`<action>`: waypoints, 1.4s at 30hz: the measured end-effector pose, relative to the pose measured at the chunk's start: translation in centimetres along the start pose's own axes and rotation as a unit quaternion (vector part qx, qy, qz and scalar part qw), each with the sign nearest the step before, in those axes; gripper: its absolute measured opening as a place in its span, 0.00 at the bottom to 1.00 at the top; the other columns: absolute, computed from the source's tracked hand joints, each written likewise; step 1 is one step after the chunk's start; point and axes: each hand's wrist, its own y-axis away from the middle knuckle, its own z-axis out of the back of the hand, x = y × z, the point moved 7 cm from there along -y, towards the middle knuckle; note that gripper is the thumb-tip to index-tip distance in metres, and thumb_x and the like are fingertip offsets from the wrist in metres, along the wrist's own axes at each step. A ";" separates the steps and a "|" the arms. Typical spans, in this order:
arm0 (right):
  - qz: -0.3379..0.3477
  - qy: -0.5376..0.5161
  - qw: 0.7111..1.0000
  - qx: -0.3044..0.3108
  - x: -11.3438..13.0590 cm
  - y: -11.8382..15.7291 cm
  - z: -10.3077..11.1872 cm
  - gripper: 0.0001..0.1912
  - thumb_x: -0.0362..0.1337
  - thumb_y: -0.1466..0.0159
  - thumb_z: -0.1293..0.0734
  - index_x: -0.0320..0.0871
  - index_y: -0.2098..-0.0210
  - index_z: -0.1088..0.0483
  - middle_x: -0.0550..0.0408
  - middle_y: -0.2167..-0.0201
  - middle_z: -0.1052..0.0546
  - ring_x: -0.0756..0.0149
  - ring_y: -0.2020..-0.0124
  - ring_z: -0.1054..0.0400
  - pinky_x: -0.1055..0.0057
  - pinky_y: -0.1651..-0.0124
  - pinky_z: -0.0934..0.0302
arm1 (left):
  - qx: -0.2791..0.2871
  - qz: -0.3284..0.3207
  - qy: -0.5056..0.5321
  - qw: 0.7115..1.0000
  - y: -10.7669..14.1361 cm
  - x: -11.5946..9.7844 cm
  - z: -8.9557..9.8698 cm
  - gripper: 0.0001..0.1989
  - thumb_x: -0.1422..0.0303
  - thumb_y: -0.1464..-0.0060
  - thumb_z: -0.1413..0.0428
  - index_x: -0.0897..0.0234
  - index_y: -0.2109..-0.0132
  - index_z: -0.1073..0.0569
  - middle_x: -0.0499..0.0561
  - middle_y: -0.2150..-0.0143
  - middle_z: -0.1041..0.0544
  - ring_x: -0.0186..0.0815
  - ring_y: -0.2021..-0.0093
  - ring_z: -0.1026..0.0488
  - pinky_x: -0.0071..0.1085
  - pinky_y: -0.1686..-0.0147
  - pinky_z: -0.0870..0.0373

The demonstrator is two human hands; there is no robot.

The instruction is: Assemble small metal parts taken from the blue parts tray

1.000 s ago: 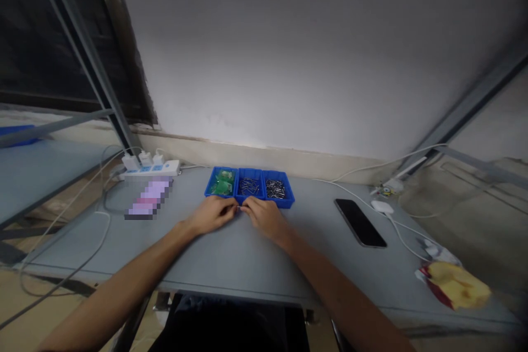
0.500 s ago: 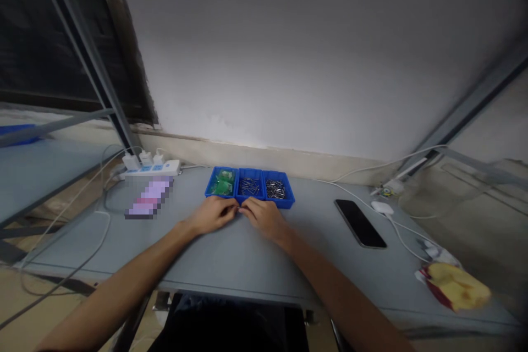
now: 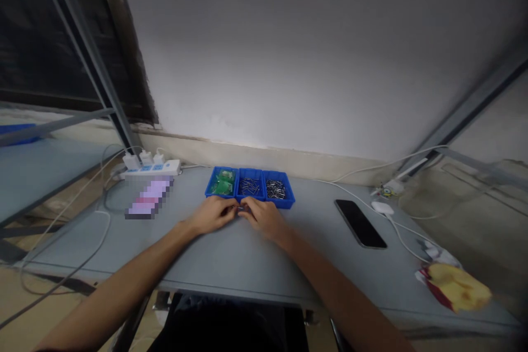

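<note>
I read my left hand (image 3: 212,215) and right hand (image 3: 264,218) as closed narrow, fingertips meeting on a small metal part (image 3: 241,208), too small to identify, just in front of a blue three-compartment tray (image 3: 250,170). Tray contents, left to right: green packets (image 3: 221,182), metal pins (image 3: 249,187), short metal cylinders (image 3: 275,189).

3 trays (image 3: 249,171) on table (image 3: 231,264); phone (image 3: 360,224) right, power strip (image 3: 152,169) left.
</note>
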 end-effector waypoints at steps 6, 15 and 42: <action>-0.008 0.012 1.000 0.006 -0.2 -0.1 -0.3 0.11 0.43 0.26 0.41 0.44 0.57 0.31 0.54 0.61 0.21 0.66 0.64 0.26 0.72 0.66 0.44 | -0.003 0.000 0.000 1.000 0.0 0.1 0.0 0.11 0.67 0.35 0.51 0.63 0.61 0.25 0.45 0.73 0.27 0.29 0.74 0.35 0.25 0.70 0.43; -0.004 -0.005 1.000 0.015 -0.1 0.1 -0.2 0.09 0.43 0.27 0.38 0.44 0.56 0.31 0.54 0.62 0.21 0.67 0.62 0.26 0.73 0.64 0.43 | -0.002 -0.003 0.001 1.000 0.0 0.0 0.0 0.11 0.67 0.35 0.51 0.63 0.60 0.25 0.46 0.72 0.26 0.29 0.74 0.34 0.25 0.70 0.42; -0.085 0.003 0.989 -0.124 -2.6 0.2 2.1 0.17 0.42 0.25 0.45 0.44 0.45 0.30 0.50 0.59 0.18 0.64 0.62 0.23 0.73 0.60 0.39 | 0.039 0.051 -0.079 0.995 0.0 2.5 -1.1 0.07 0.68 0.41 0.44 0.59 0.60 0.20 0.51 0.68 0.21 0.37 0.70 0.27 0.29 0.68 0.39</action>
